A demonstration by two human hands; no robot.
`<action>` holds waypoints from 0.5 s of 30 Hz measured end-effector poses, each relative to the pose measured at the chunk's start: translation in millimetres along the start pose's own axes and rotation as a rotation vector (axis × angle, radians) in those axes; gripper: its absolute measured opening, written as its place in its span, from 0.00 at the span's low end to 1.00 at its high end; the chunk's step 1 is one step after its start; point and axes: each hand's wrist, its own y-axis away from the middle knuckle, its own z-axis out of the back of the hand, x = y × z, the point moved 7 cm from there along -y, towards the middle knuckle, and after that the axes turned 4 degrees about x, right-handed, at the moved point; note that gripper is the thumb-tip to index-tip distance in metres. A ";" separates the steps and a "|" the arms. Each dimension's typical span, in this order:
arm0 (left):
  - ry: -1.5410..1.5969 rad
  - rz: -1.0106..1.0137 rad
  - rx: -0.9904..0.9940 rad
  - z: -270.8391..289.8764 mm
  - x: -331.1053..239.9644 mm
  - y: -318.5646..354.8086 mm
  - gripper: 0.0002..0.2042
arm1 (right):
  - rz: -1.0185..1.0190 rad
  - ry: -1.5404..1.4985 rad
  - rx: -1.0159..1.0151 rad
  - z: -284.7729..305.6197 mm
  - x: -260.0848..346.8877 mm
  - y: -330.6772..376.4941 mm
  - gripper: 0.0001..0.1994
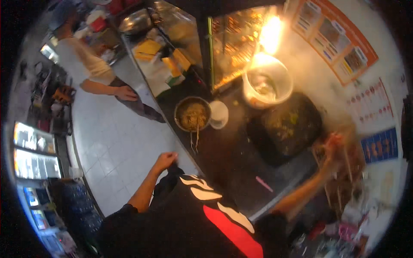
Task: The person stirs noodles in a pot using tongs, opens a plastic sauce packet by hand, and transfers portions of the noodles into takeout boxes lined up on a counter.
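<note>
My left hand is held in front of my body, left of the dark counter, with its fingers curled in. Whatever may be inside it is hidden. Out to the right, my right hand is smeared by motion and steam beside the dark square pan, so its grip is unclear. Bits of greenish and yellowish food lie in the pan. Beyond it stands a white bucket with something inside. A round bowl of brownish food has a metal utensil hanging over its near rim.
A white round container stands beside the bowl. A thin pink stick lies on the counter. Behind the bucket rises a brightly lit glass case. Another person stands across the tiled floor. Steam drifts near the right wall.
</note>
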 end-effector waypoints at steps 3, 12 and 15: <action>0.483 -0.296 0.159 7.6 -141.5 55.5 0.17 | 0.207 -0.161 0.435 -134.4 127.9 88.2 0.12; 0.595 -0.447 -0.239 144.2 -140.9 147.1 0.12 | 0.682 -0.412 0.754 -245.9 348.2 240.5 0.21; 0.695 -0.466 -0.398 187.4 -95.7 186.8 0.09 | 0.509 -0.579 1.037 -279.8 378.1 280.3 0.26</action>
